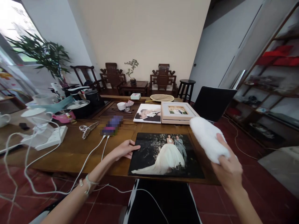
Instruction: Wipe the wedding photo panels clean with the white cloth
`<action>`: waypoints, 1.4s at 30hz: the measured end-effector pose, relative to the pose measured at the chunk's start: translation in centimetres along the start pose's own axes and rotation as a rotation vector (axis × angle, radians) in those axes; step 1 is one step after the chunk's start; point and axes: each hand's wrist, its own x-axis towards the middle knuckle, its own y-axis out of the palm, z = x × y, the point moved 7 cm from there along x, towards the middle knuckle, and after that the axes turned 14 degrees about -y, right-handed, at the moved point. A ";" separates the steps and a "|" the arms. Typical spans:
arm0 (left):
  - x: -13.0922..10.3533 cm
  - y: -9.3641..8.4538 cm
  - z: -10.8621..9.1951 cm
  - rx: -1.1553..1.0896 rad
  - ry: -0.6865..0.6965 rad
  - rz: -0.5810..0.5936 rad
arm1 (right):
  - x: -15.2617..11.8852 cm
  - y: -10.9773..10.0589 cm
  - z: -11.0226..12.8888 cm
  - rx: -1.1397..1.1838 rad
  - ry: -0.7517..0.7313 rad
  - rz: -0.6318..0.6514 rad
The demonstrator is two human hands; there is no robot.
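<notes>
A dark photo panel [168, 155] showing a couple in wedding clothes lies flat at the table's front edge. My left hand [123, 149] rests at its upper left edge, thumb on the surface and fingers at the side, holding it. My right hand [227, 161] is closed round a fluffy white cloth [207, 138], raised to the right of the panel and apart from it. Behind the panel lie a white photo book [147, 113] and a pale box [178, 112] with a small picture on it.
On the wooden table [74, 155] are a phone [112, 125] with white cables, a hair clip [88, 129], a power strip [52, 137], a white cup [121, 106] and a woven tray [162, 98]. A black screen [213, 102] stands at the back right.
</notes>
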 end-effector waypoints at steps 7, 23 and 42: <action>-0.5 -0.3 -1.6 0.324 0.322 -0.526 | 1.0 7.2 3.5 0.199 -0.235 0.431; -1.3 3.5 -2.2 0.527 0.780 -0.566 | 3.3 12.9 3.2 0.298 -0.237 0.598; -1.8 4.3 -2.5 0.574 0.817 -0.446 | 1.5 6.6 6.7 0.461 -0.223 0.616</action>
